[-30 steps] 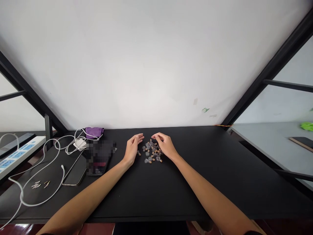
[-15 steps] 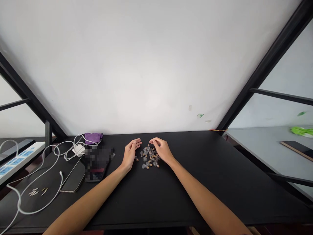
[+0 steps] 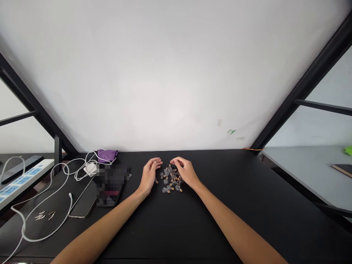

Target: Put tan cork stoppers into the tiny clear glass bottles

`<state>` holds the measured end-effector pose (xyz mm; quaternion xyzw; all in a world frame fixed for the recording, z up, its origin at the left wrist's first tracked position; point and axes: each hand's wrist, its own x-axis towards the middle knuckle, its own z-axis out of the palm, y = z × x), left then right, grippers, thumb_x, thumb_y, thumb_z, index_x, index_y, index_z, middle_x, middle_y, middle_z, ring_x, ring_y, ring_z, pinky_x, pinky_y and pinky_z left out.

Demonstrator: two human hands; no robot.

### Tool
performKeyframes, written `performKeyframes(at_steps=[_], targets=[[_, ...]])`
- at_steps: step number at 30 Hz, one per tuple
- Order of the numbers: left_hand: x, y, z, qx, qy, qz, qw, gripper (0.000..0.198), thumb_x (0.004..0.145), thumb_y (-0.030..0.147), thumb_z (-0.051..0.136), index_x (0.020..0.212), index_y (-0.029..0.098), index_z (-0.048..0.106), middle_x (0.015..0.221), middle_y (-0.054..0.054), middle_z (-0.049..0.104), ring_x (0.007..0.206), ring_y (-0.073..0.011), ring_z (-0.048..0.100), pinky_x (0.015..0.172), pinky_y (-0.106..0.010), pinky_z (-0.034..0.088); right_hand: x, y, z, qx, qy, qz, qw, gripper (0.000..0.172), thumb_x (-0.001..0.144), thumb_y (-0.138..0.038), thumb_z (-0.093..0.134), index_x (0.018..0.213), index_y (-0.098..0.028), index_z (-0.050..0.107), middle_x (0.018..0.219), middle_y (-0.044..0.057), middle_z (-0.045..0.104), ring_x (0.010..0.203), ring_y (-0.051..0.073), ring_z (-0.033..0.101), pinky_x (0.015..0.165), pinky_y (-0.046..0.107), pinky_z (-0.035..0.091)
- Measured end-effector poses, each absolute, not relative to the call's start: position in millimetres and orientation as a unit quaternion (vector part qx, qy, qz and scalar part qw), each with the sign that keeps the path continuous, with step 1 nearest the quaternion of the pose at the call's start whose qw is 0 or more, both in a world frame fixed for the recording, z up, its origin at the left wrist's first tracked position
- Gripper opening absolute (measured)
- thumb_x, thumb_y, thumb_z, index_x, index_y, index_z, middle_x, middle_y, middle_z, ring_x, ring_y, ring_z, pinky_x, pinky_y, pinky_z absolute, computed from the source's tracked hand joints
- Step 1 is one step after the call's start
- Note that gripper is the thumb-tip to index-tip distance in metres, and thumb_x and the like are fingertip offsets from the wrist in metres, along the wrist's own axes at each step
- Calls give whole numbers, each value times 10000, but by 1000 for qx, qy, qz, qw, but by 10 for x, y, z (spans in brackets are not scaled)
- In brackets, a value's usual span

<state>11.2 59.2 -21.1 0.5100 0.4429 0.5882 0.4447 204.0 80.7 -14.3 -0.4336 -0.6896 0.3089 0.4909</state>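
Several tiny clear glass bottles with cork stoppers (image 3: 166, 182) lie in a loose pile on the black table (image 3: 170, 227). My left hand (image 3: 150, 174) is at the pile's left side, open and slightly cupped, palm turned toward the bottles. One bottle lies close beside it, partly hidden by the hand. Opposite, my right hand (image 3: 187, 171) curves around the right and far side of the pile with its fingers loosely bent and apart. It covers some of the bottles on that side. Neither hand shows a bottle in its grasp.
To the left are a phone (image 3: 84, 201), a black device (image 3: 111, 190) partly blurred, white cables (image 3: 41, 240), a white charger (image 3: 90, 169), a purple pouch (image 3: 107, 155) and small metal pieces (image 3: 40, 216). A power strip (image 3: 24, 181) runs along the left edge. A white wall (image 3: 165, 80) rises behind.
The whole view has shifted a little, so everything appears slightly farther right. Both hands keep nearly the same pose around the bottles.
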Motion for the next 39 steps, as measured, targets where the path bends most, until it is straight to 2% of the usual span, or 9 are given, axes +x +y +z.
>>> performKeyframes(at_steps=[11, 39], targets=[[112, 583, -198, 522, 449, 579, 437, 304, 968, 415, 543, 1079, 172, 689, 1177, -125, 720, 1130, -259, 701, 983, -391, 541, 2035, 825, -155, -435, -686, 317, 490, 306, 997, -400, 508, 914, -224, 744, 974, 65, 791, 908, 244, 730, 876, 367, 556], [120, 588, -193, 521, 451, 570, 448, 317, 957, 423, 551, 1073, 169, 703, 1166, -125, 725, 1117, -275, 706, 969, -400, 537, 2063, 786, -134, -438, -684, 320, 487, 313, 1013, -397, 500, 918, -229, 746, 972, 58, 789, 918, 239, 724, 873, 351, 547]])
